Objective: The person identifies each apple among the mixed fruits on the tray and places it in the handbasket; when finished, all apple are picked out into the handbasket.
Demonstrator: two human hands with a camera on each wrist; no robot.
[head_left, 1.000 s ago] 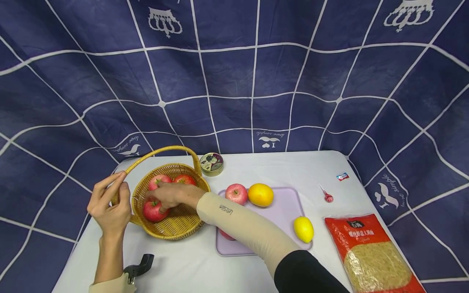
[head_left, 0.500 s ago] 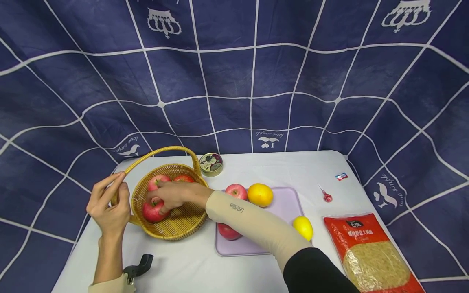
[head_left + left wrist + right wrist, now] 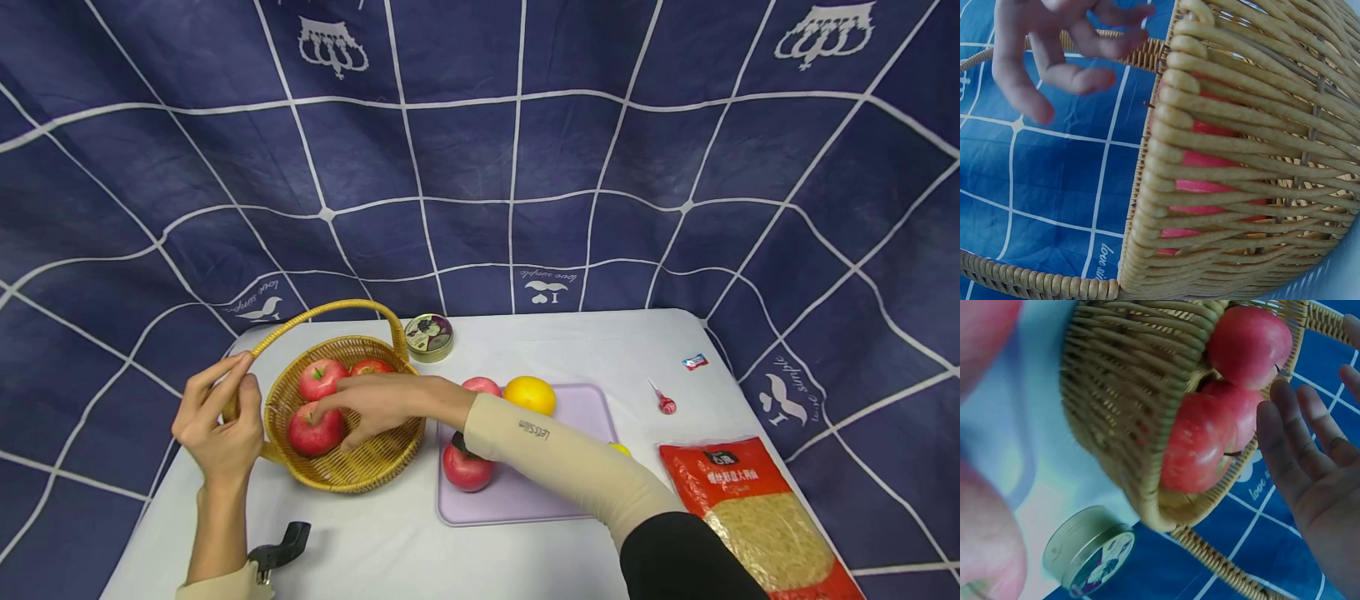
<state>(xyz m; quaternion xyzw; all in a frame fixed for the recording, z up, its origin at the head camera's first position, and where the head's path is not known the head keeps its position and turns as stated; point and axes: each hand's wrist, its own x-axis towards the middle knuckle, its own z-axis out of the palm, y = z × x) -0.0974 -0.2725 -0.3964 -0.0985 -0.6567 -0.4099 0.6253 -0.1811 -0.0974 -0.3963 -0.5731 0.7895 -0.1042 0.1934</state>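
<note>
In the head view, my left hand (image 3: 221, 421) grips the near-left part of the handle of a wicker basket (image 3: 352, 477). The basket holds three red apples: a front apple (image 3: 315, 429), one behind it (image 3: 321, 377) and one at the back (image 3: 371, 367). My right hand (image 3: 378, 404) hovers over the basket with its fingers spread, index finger overlapping the front apple. From the right wrist, the same hand (image 3: 1319, 481) shows a bare palm beside the apples. The left wrist view shows the right hand's fingers (image 3: 1066, 75) above the rim and red apple skin through the weave.
Right of the basket lies a lilac tray (image 3: 581, 433) with two apples, one being a red apple (image 3: 468, 468), an orange-yellow fruit (image 3: 530, 396) and a partly hidden lemon (image 3: 619, 448). A round tin (image 3: 429, 337), lollipop (image 3: 666, 405), small wrapped candy (image 3: 695, 362) and red pasta bag (image 3: 757, 517) surround them.
My right hand has let go of the front apple and drawn back to the right, its fingers loosening. The apple stays in the basket. My left hand keeps its grip on the handle.
</note>
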